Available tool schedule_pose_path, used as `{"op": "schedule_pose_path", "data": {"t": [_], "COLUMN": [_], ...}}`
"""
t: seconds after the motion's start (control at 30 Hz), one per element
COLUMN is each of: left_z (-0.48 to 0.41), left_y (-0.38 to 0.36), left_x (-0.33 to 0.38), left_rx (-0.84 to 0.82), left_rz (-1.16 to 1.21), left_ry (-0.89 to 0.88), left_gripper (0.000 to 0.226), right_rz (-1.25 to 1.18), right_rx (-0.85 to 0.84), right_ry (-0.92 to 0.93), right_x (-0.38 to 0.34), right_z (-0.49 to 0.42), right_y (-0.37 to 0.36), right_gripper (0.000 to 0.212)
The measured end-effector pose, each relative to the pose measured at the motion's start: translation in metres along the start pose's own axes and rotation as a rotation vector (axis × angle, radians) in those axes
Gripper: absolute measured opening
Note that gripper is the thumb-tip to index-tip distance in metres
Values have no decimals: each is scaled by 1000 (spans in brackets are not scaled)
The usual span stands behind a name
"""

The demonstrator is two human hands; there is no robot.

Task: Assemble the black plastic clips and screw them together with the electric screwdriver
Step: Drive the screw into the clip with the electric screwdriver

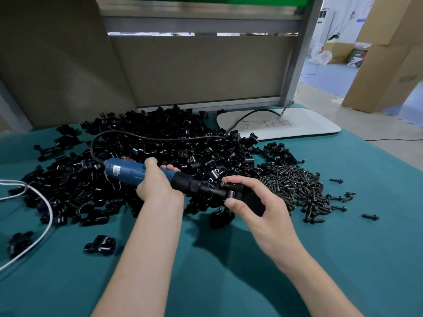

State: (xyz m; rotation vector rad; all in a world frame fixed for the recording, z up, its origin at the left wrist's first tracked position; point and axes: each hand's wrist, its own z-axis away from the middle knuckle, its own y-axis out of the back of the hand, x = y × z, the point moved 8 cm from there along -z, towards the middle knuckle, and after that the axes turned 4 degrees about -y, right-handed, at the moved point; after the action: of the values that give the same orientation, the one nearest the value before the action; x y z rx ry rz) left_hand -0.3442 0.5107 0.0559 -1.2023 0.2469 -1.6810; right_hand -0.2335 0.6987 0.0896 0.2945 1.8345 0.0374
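Over the teal counter (229, 271), at the near edge of the heap of black plastic clips (160, 143), the electric screwdriver (128, 171) lies almost level, its bit (215, 191) meeting the clip pair (249, 197). Likely faults: a tilted bit could ride off the screw, which is hidden here, or torque could twist the halves out of register. The grip of the left hand (158, 186) is wrapped fast round the blue barrel; that of the right hand (258, 209) is curled closed on the clip pair, forefinger just beside the bit, where a slip might catch it.

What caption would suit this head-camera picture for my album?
Left hand holds blue electric screwdriver against black clip gripped by right hand, beside screws.
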Motion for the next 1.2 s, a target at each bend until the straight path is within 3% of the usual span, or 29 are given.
{"op": "schedule_pose_path", "data": {"t": [0.23,0.37,0.47,0.97,1.2], "left_z": [-9,6,13,17,16], "left_y": [-6,-6,-5,-10,-9], "left_x": [15,7,6,4,6], "left_rx": [-44,-41,-22,-64,-71], "left_rz": [125,96,77,57,50], "left_ry": [63,18,-33,-61,-83], "left_gripper": [20,18,19,17,17], "right_rz": [-66,-136,-167,-195,-162], "right_rx": [89,65,56,53,37], "right_ry": [-109,-176,-182,-180,-189], "right_x": [16,30,31,34,36], "right_z": [-2,-5,-6,-7,-8], "right_y": [23,12,8,10,9], "right_gripper": [32,57,64,61,39]}}
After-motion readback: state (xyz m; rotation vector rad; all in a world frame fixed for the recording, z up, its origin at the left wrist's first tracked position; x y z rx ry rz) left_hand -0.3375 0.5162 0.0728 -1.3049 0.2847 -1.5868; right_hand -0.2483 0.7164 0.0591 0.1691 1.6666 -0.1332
